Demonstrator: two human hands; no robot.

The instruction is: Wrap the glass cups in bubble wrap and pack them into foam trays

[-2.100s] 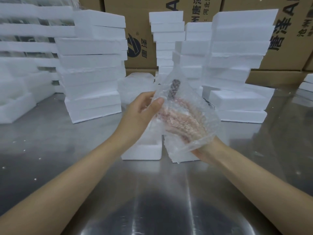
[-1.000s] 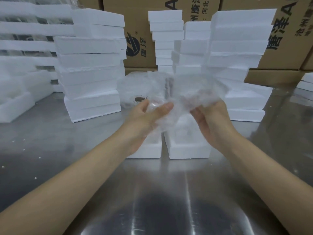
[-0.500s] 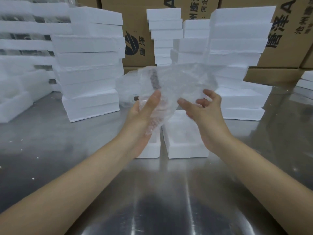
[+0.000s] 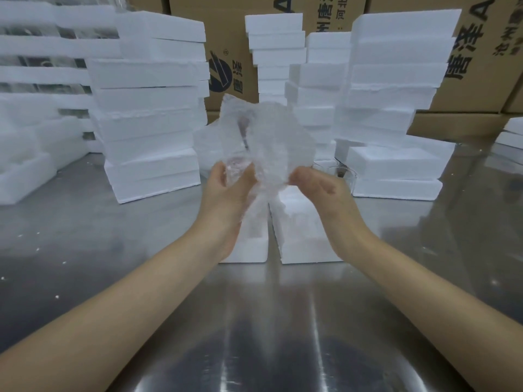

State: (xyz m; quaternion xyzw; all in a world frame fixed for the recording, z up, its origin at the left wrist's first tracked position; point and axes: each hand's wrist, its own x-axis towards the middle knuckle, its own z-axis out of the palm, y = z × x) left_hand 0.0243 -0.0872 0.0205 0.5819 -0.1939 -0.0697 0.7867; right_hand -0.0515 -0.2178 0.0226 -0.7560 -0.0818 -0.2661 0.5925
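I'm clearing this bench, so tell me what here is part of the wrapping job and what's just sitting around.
In the job:
- bubble wrap, held up by the left hand and right hand
- glass cup inside the wrap, in the left hand's grip
- two foam trays under the hands

Lying about:
- foam stacks
- cardboard boxes
- steel table

A glass cup (image 4: 236, 172), clear and mostly hidden, sits inside a crumpled sheet of bubble wrap (image 4: 271, 140) held up above the table. Below it two open white foam trays (image 4: 300, 236) lie side by side, nearly touching, their long sides parallel.
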